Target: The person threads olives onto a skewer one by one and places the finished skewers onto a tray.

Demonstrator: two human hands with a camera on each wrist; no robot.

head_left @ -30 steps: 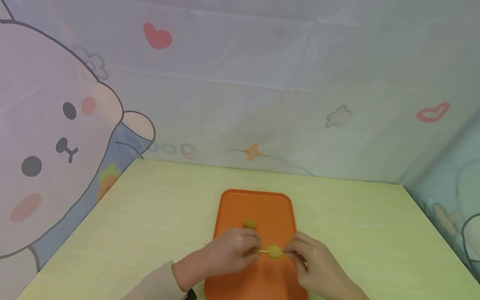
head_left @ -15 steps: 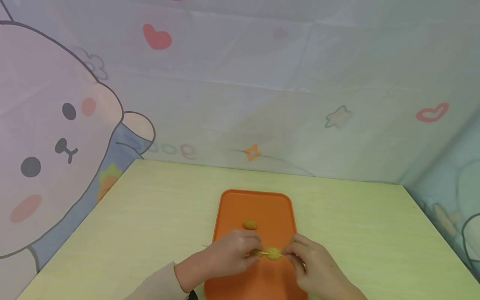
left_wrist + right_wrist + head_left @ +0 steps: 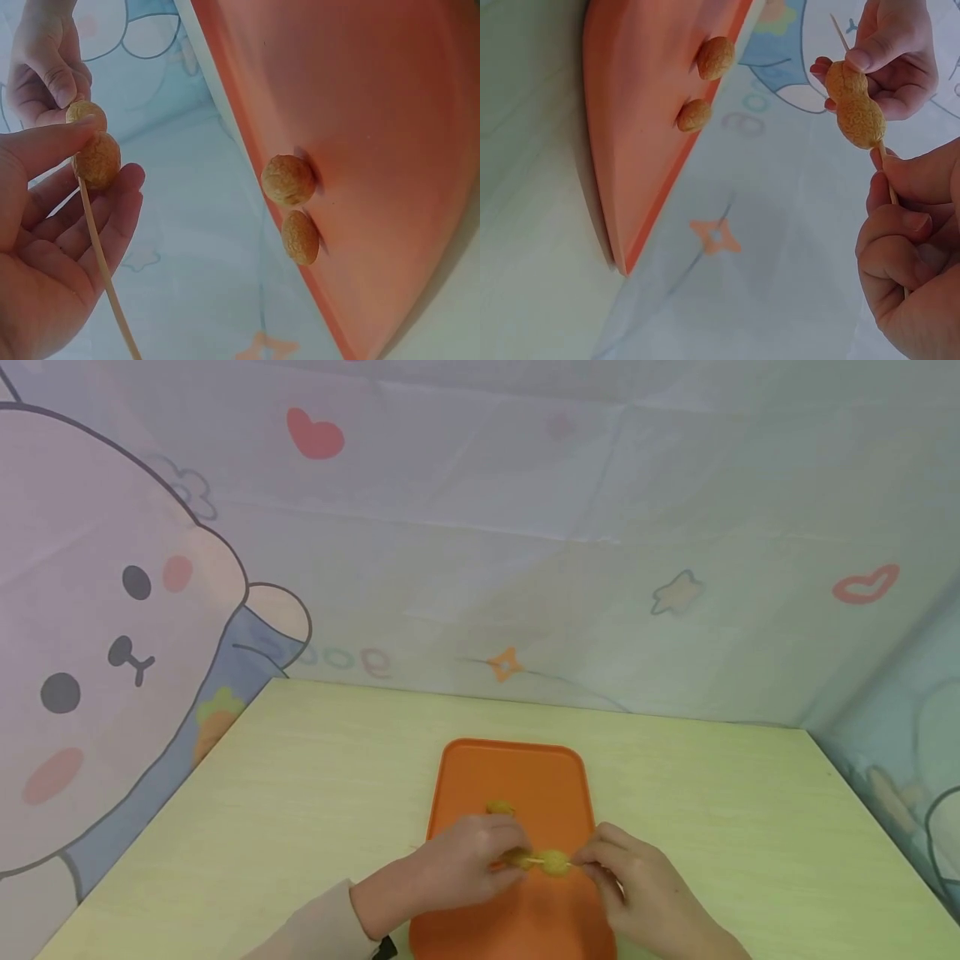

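Observation:
Two wrinkled, golden-brown fried balls sit side by side on a thin wooden skewer [image 3: 103,255], held over the orange tray [image 3: 517,768]. My left hand [image 3: 472,862] pinches the nearer fried ball [image 3: 97,161] between thumb and fingers, its thumb lying across it in the left wrist view. From that ball the skewer runs back past the left palm. My right hand [image 3: 641,881] grips the other end of the skewer with curled fingers, right beside the second fried ball [image 3: 861,121]. The right fingers hide part of that end.
Two more fried balls lie on the tray, a rounder one [image 3: 288,180] and a longer one [image 3: 301,237], beyond the hands. The tray rests on a pale table [image 3: 345,760], with a printed cloth [image 3: 450,568] hanging behind it.
Both hands and the skewer have shifted slightly right. More of the left-hand ball shows, and it sits closer to the other ball than before. The loose balls stay put.

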